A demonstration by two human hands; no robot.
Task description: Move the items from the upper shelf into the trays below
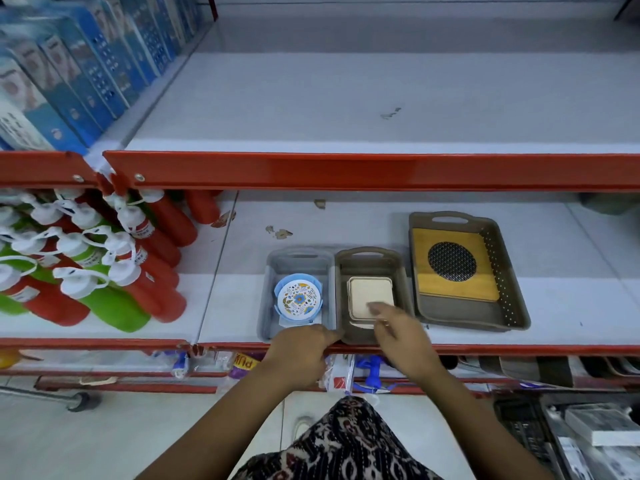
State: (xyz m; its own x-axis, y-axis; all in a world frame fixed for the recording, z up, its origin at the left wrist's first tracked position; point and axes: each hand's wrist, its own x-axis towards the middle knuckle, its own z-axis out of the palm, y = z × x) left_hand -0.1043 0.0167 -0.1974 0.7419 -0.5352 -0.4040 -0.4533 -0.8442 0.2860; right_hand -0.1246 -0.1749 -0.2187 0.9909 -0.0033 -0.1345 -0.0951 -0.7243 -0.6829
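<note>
Far left, upper shelf (381,109): a row of blue boxes (86,64) stands at its left end; the white surface beside them shows only a few scuff marks.
Far left, lower shelf (571,306): red and green bottles (104,271) with white caps lie in a pile.
Grey tray (268,306): leftmost of three trays on the lower shelf, at its front edge. A round plate with a blue rim and flower pattern (298,299) lies inside.
Left hand (298,351): rests at the front edge of the lower shelf, fingers curled over the near rim where the grey tray and the middle tray meet. It grips the rim and holds no item.
Middle brown tray (401,271): touches the grey tray's right side. A pale square board (367,292) with rounded corners lies flat inside, on similar pieces stacked under it.
Right hand (401,334): reaches over the near end of the middle tray, fingertips (375,308) on the near edge of the pale board. The fingers are loosely spread, not closed around it.
Large brown tray (512,306): furthest right, set slightly apart. It holds a bamboo board with a dark round mesh centre (453,265).
Bottom centre: patterned clothing (346,445) of the person, above a pale floor.
</note>
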